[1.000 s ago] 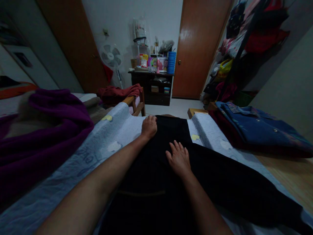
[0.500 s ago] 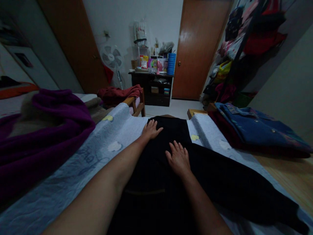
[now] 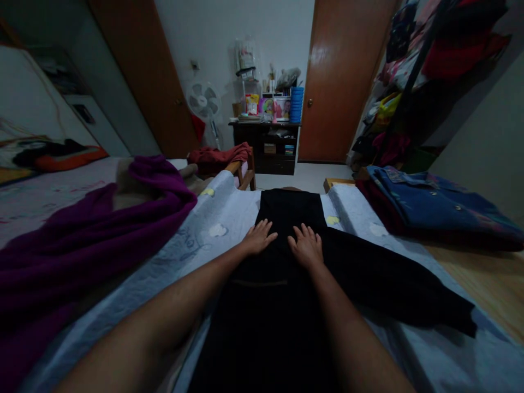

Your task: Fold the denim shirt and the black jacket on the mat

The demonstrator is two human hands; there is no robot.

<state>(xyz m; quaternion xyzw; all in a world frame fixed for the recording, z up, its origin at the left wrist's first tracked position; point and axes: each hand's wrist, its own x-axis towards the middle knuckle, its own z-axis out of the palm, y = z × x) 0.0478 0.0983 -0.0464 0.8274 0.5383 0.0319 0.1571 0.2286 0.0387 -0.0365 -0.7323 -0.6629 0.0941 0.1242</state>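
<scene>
A black long-sleeved garment (image 3: 292, 210) is spread over a light blue and white patterned cloth (image 3: 164, 278), one sleeve stretching out to the right. Flat on the garment's left edge rests my left hand (image 3: 258, 238), fingers spread and holding nothing. My right hand (image 3: 306, 245) also lies palm down on the black fabric, a little to the right, with its fingers apart. Part of the garment near me is dark and lies between my forearms.
On the left lies a purple blanket (image 3: 102, 234). Folded blue clothing (image 3: 446, 202) is stacked at the right on a wooden surface (image 3: 470, 273). Beyond are a wooden bed frame (image 3: 246, 174), a dark cabinet (image 3: 266, 158), a fan (image 3: 204, 101) and hanging bags.
My left hand has slid back toward me along the garment and now lies nearly level with my right hand. The whole view has shifted slightly, showing more of the left side.
</scene>
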